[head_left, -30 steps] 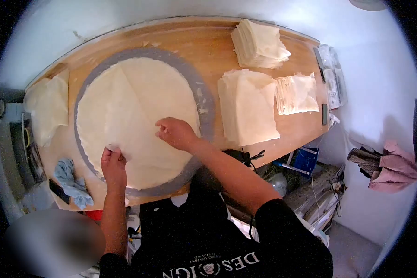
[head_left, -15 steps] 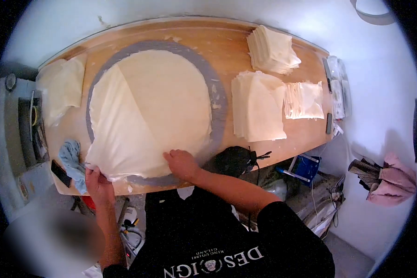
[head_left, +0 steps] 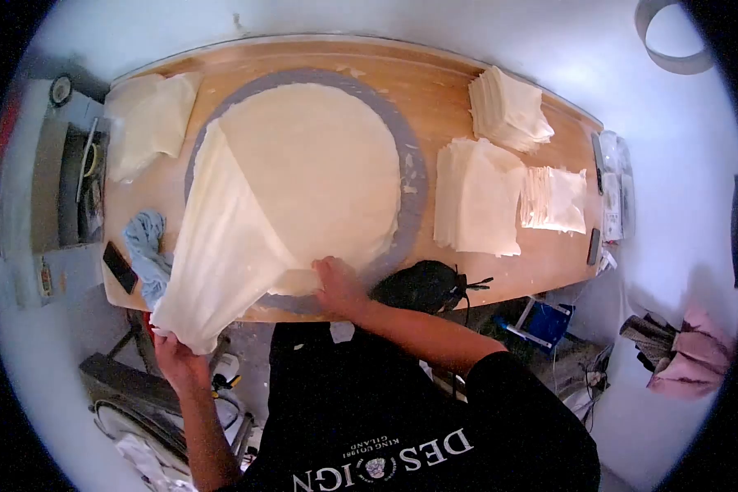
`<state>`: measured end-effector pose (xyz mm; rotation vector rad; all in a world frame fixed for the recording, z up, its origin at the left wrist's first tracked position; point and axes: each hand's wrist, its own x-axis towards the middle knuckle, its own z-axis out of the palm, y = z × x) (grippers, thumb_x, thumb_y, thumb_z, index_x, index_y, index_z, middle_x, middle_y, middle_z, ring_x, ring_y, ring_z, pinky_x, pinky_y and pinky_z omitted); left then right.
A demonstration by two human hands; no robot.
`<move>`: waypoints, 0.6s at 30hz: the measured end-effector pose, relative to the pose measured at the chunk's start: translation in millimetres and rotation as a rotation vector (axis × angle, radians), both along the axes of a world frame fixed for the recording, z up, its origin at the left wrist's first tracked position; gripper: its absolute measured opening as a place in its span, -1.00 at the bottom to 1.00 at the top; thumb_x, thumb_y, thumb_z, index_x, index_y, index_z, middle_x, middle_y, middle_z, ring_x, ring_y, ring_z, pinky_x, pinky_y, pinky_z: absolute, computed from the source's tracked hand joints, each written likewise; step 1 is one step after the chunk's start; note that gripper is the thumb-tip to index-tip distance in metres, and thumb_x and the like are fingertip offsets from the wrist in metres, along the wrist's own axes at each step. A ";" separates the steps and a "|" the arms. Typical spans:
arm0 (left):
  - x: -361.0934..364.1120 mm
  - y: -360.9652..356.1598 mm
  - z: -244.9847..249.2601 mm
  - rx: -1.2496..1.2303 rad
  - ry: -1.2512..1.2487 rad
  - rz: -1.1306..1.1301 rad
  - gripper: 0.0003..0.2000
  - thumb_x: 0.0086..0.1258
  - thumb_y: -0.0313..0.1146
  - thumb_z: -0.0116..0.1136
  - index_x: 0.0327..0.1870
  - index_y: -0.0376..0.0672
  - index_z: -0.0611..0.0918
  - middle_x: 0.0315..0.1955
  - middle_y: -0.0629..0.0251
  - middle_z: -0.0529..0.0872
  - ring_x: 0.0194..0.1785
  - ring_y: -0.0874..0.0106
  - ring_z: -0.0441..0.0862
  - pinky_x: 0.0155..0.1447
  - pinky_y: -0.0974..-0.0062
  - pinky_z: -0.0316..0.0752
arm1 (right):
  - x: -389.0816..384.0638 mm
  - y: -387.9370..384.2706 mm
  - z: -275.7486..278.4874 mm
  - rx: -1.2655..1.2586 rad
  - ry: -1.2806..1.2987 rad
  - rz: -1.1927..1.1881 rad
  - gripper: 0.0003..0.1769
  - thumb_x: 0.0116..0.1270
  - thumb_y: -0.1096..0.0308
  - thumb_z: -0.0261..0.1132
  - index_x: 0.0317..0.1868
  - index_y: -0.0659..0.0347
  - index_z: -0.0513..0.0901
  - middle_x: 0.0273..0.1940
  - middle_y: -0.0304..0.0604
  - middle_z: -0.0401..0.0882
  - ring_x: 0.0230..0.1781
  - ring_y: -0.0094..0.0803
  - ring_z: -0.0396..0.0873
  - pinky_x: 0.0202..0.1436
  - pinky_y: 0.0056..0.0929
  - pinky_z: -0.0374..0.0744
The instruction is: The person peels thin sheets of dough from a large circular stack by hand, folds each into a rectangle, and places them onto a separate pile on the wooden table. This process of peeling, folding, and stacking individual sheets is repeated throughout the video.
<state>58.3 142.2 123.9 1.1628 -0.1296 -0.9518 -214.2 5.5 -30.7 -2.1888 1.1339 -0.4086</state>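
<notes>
a thin sheet is pinched at one end by the left hand past the wooden table, seemingly to be kept taut; the rest is draped over a round layer on a grey mat. whether its corner is gripped by the right hand cannot be told. folded stacks are set aside, perhaps for working space. the table is backed by a white wall.

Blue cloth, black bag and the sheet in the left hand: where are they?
Blue cloth (head_left: 143, 248), head view: its crumpled middle.
Black bag (head_left: 418, 287), head view: its rounded body.
Sheet (head_left: 223, 238), head view: its wrinkled middle.
</notes>
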 end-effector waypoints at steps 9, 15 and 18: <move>-20.5 44.8 21.5 -0.057 -0.054 0.079 -0.58 0.38 -0.39 0.10 0.23 -0.29 0.39 0.14 0.10 0.56 0.19 0.21 0.54 0.30 0.15 0.44 | 20.5 -14.3 -24.0 0.000 0.209 0.336 -0.82 0.24 0.37 0.15 -0.19 0.23 0.58 -0.23 -0.01 0.55 -0.16 -0.05 0.56 -0.15 -0.11 0.57; -13.3 79.6 35.6 -0.111 -0.040 0.158 -0.62 0.39 -0.34 0.04 0.19 -0.28 0.44 0.11 0.10 0.59 0.20 0.22 0.53 0.33 0.13 0.39 | 30.9 8.1 11.9 0.090 0.002 0.439 -0.85 0.26 0.28 0.16 -0.30 0.17 0.54 -0.36 -0.06 0.55 -0.25 -0.05 0.58 -0.20 -0.08 0.55; 5.2 102.3 47.4 -0.166 -0.019 0.209 -0.62 0.41 -0.32 0.02 0.20 -0.26 0.45 0.14 0.07 0.57 0.23 0.18 0.51 0.35 0.08 0.35 | 44.3 11.9 39.7 0.070 -0.070 0.563 -0.81 0.16 0.29 0.26 -0.25 0.19 0.57 -0.35 -0.03 0.57 -0.30 -0.05 0.62 -0.29 -0.06 0.60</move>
